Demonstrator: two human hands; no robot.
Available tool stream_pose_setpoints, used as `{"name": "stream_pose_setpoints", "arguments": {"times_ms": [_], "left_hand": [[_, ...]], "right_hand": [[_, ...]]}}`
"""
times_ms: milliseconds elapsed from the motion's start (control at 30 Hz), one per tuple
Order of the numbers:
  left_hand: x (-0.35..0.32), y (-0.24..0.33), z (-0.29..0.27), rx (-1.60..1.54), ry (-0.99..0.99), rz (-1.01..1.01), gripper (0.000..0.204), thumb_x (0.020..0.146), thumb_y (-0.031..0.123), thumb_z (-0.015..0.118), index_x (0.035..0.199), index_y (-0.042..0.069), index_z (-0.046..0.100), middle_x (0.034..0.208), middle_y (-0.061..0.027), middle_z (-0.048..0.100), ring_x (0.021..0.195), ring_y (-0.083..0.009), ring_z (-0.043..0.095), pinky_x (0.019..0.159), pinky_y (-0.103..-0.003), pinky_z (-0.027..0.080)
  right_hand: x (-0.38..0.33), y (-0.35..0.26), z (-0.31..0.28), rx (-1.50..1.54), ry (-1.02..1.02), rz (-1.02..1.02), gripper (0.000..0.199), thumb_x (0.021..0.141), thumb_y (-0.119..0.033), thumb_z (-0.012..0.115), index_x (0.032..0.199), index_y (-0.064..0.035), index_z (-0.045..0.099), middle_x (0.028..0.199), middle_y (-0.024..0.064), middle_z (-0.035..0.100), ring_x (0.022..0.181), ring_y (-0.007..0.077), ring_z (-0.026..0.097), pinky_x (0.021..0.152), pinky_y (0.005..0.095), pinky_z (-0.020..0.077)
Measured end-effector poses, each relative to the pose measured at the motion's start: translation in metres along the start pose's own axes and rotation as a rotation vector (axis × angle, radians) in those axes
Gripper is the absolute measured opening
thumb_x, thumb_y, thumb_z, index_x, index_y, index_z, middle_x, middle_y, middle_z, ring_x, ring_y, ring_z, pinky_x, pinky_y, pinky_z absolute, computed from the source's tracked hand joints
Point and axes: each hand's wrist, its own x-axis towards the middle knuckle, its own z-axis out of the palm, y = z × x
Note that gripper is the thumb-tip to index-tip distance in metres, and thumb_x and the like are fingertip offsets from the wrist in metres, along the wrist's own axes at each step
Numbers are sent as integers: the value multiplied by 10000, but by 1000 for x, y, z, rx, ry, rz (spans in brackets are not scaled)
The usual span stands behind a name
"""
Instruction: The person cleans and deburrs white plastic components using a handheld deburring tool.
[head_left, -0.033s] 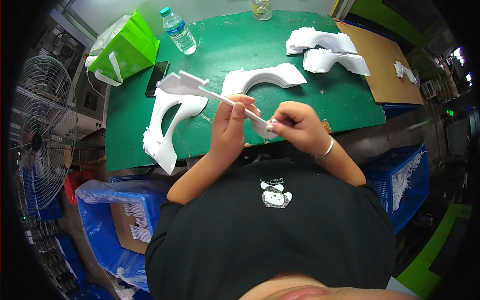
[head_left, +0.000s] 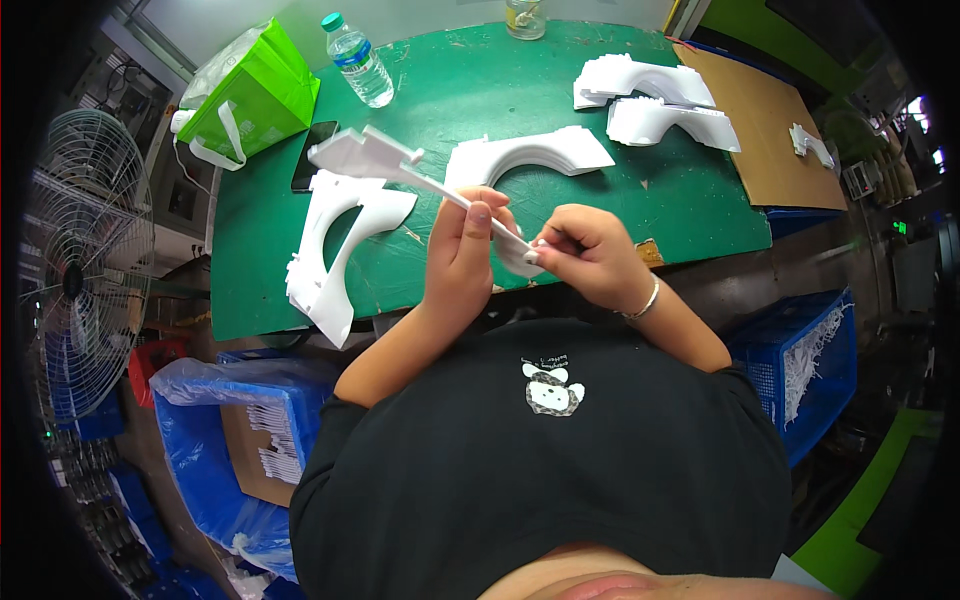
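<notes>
A white curved plastic part (head_left: 368,158) is held up over the front of the green table (head_left: 450,85), slanting from upper left to lower right. My left hand (head_left: 462,250) grips its middle between thumb and fingers. At the lower right end of the part, the thumb and fingertips of my right hand (head_left: 598,258) pinch its edge. Beneath the raised end lies another white arched part (head_left: 335,245), flat on the table at the left. Beyond my hands sits a stack of white arched parts (head_left: 530,157).
More stacked white parts (head_left: 665,120) lie at the far right, beside a cardboard sheet (head_left: 765,130) with a small white piece (head_left: 810,145). A green bag (head_left: 255,105), water bottle (head_left: 358,65) and phone (head_left: 312,150) stand or lie left. Blue bins (head_left: 190,440) flank me; a fan (head_left: 80,260) stands left.
The held part has tilted slightly, its upper end shifting a little left. My right hand has moved slightly left along with the lower end.
</notes>
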Motion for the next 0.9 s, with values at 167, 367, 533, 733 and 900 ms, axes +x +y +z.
{"name": "stream_pose_setpoints", "arguments": {"times_ms": [167, 367, 533, 733, 900], "left_hand": [[8, 5, -3, -121, 64, -145, 317, 1039, 316, 425, 1084, 20, 527, 687, 12, 481, 599, -36, 420, 536, -211, 333], [14, 19, -7, 105, -23, -144, 340, 1028, 336, 451, 1092, 23, 568, 643, 28, 462, 584, -39, 414, 529, -222, 329], [18, 23, -6, 130, -59, -146, 337, 1020, 333, 468, 1087, 26, 590, 651, 21, 487, 590, -45, 446, 533, -225, 352], [19, 26, -4, 132, -100, -151, 323, 1017, 311, 481, 1072, 15, 598, 643, 18, 498, 590, -45, 459, 528, -228, 358], [18, 26, -2, 141, -170, -135, 347, 1015, 316, 482, 1104, 0, 595, 628, 36, 474, 574, -33, 426, 522, -211, 334]], "right_hand": [[0, -1, 15, 221, 133, 143, 157, 956, -143, 526, 922, -4, 591, 784, 74, 569, 717, 161, 523, 689, 289, 446], [2, 7, 6, 32, -93, 52, 183, 954, -145, 490, 950, 1, 601, 850, 141, 610, 779, 262, 588, 726, 327, 466], [5, -1, 6, -30, -263, 48, 285, 890, -271, 604, 848, 8, 565, 694, 174, 557, 623, 339, 541, 583, 383, 432], [6, 3, 8, -27, -321, 27, 370, 883, -326, 621, 753, 1, 510, 618, 162, 502, 562, 329, 498, 531, 392, 393], [8, 1, 5, -41, -443, 40, 403, 889, -339, 622, 722, 6, 496, 606, 161, 491, 542, 318, 478, 522, 389, 383]]}}
